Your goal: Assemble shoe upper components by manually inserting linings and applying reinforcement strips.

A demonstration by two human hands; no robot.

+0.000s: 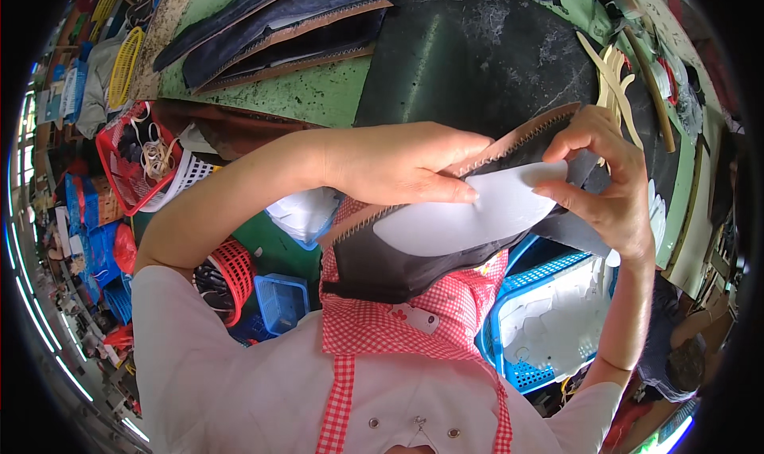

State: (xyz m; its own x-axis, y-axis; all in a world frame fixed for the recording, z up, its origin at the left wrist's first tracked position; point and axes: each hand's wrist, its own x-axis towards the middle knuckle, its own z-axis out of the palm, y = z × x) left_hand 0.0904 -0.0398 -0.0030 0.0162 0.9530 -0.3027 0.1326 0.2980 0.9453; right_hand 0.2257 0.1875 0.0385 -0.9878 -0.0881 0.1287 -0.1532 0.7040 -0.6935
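A dark leather piece [382, 272] with a brown, zigzag-stitched edge lies across my lap and the table's near edge. On it rests a smooth white oval sheet [446, 227]. My left hand [394, 163] is closed on the stitched edge, its thumb pressing the upper rim of the white sheet. At the sheet's right end, my right hand [605, 179] is curled with thumb and forefinger pinching its tip. The underside of the leather piece, where the left fingers go, is hidden.
Several dark leather pieces [294, 32] lie on the green table [310, 92], beside a black mat [461, 56]. Wooden sticks [613, 88] lie right. A blue basket [497, 327] of white sheets and a red basket [119, 175] flank me. Another person [684, 366] sits at lower right.
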